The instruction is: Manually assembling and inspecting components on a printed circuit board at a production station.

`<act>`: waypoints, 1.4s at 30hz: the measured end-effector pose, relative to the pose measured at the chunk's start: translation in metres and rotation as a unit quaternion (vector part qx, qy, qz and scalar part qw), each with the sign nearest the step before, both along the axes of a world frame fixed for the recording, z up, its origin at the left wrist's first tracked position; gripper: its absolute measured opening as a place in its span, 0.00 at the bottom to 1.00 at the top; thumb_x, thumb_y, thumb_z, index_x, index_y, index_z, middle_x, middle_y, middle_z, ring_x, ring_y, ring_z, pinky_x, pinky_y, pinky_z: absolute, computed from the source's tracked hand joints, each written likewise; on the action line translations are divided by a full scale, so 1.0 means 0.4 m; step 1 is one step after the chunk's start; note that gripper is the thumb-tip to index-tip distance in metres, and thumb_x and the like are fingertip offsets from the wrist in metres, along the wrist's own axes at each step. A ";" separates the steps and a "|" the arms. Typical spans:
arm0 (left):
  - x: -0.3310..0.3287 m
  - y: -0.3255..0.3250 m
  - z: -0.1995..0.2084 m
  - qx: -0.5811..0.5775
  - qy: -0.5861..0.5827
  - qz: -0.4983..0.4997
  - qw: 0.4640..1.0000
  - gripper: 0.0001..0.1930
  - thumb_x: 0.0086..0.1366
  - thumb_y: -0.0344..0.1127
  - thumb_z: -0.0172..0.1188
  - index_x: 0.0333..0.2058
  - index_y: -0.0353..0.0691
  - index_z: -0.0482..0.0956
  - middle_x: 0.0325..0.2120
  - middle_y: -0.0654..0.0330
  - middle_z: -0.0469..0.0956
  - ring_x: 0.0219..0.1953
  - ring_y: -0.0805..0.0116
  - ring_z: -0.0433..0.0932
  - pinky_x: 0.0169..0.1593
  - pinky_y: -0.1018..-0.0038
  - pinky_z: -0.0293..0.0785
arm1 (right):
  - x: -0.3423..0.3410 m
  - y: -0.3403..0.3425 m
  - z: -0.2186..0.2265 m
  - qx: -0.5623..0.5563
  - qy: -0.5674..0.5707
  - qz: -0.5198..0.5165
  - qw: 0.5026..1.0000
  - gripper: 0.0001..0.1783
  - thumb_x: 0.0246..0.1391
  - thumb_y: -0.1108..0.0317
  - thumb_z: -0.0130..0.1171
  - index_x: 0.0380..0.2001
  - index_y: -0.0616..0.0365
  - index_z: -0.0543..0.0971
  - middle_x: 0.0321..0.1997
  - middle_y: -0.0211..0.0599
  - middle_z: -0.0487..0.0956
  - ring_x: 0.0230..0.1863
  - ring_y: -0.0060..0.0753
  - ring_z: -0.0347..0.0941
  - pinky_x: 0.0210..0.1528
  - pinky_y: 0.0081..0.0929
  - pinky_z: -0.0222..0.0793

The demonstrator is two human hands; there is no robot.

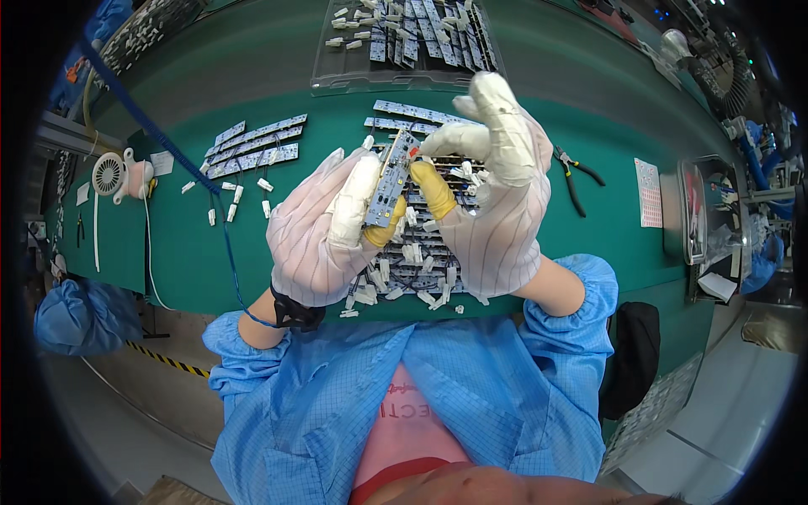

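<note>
Left hand (324,231) fingers pinch the LED strip board (389,181); right hand (497,181) fingers pinch its far end. Best gripped by the edges, above the bench (194,252).

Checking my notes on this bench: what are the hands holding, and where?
Both hands, left and right, hold one narrow circuit board strip upright, by its long edges.
</note>
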State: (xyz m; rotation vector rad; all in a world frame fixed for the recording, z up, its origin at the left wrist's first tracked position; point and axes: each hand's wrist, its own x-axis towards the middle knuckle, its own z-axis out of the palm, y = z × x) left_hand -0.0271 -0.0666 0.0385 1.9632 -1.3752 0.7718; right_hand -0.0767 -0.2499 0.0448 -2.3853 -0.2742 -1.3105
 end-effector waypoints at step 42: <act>0.112 -0.088 0.005 -0.089 0.610 0.013 0.788 0.44 0.55 0.63 0.58 0.57 0.29 0.62 0.21 0.71 0.70 0.15 0.88 0.53 0.19 0.88 0.48 | -0.265 -1.182 -0.251 -0.031 0.386 -0.430 0.816 0.19 0.45 0.67 0.60 0.43 0.58 0.72 0.30 0.41 0.81 0.36 0.45 0.78 0.40 0.37 0.72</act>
